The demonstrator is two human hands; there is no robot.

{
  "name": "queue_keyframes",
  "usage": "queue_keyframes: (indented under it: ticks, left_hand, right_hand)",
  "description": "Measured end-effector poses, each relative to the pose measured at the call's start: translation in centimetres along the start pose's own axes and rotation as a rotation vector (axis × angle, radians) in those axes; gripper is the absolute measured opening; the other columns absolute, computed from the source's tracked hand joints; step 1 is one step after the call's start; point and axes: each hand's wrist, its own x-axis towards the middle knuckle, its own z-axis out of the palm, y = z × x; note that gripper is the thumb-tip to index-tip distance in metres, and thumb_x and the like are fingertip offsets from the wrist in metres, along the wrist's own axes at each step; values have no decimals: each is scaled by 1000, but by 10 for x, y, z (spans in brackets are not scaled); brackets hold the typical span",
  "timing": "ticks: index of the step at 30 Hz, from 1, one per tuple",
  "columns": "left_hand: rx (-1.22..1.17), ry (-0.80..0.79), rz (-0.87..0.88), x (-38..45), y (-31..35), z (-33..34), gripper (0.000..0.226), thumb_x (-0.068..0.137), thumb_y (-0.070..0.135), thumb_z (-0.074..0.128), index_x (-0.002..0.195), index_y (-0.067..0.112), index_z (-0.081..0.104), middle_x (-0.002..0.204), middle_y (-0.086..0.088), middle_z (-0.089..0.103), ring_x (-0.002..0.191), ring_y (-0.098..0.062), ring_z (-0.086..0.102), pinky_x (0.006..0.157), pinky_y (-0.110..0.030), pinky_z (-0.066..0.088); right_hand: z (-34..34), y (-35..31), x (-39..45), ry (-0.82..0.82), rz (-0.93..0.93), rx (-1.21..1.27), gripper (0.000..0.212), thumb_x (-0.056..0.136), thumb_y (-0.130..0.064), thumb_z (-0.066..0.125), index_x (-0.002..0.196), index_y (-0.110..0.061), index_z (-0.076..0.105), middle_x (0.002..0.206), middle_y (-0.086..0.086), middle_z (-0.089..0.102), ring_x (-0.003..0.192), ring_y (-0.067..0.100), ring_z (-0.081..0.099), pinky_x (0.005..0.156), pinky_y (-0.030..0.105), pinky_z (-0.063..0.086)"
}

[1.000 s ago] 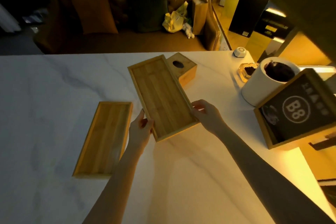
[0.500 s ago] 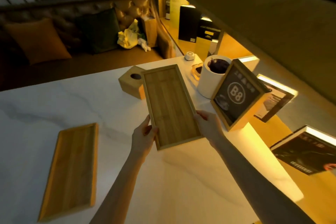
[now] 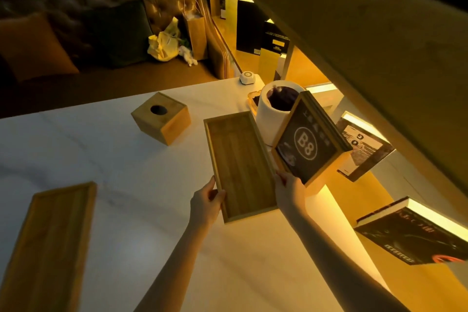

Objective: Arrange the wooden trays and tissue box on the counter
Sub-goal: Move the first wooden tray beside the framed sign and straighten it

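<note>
A long wooden tray (image 3: 239, 163) is held over the white marble counter (image 3: 131, 210), near its right side. My left hand (image 3: 206, 204) grips the tray's near left edge and my right hand (image 3: 288, 191) grips its near right edge. I cannot tell whether the tray touches the counter. A second wooden tray (image 3: 48, 243) lies flat at the near left of the counter. The wooden cube tissue box (image 3: 162, 118), with a round hole in its top, stands at the back of the counter, apart from the held tray.
Right of the held tray stand a white cylinder pot (image 3: 276, 111) and a framed black "B8" sign (image 3: 307, 142), very close to my right hand. A small white device (image 3: 247, 77) sits at the back corner. Lit shelves with books (image 3: 410, 233) run along the right; a sofa lies beyond.
The held tray has moved right, away from the tissue box and up beside the pot and the B8 sign. My view has swung right. The other tray stays flat on the counter.
</note>
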Motion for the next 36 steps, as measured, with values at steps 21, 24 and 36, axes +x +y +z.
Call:
queue_keyframes:
  ticks: [21, 24, 36]
  left_hand:
    - [30, -1, -154, 46, -15, 28, 44, 90, 16, 49, 132, 10, 41, 123, -19, 60, 112, -33, 57, 97, -45, 49]
    - [49, 3, -161, 46, -19, 32, 44, 90, 16, 50, 132, 10, 42, 123, -18, 60, 113, -32, 57, 98, -44, 48]
    - [303, 223, -95, 45, -22, 40, 25, 83, 18, 62, 67, -1, 66, 66, -18, 68, 53, -21, 56, 48, -13, 32]
  right_hand:
    - [38, 40, 47, 23, -37, -159, 23, 94, -8, 42, 104, -3, 62, 96, 17, 67, 84, 29, 62, 78, 46, 52]
    - [40, 45, 47, 29, -55, -168, 23, 94, -8, 43, 106, -2, 62, 96, 18, 66, 85, 29, 62, 77, 46, 52]
    - [44, 53, 45, 22, -68, -299, 27, 92, -2, 45, 114, 0, 59, 116, 21, 59, 110, 33, 55, 91, 31, 39]
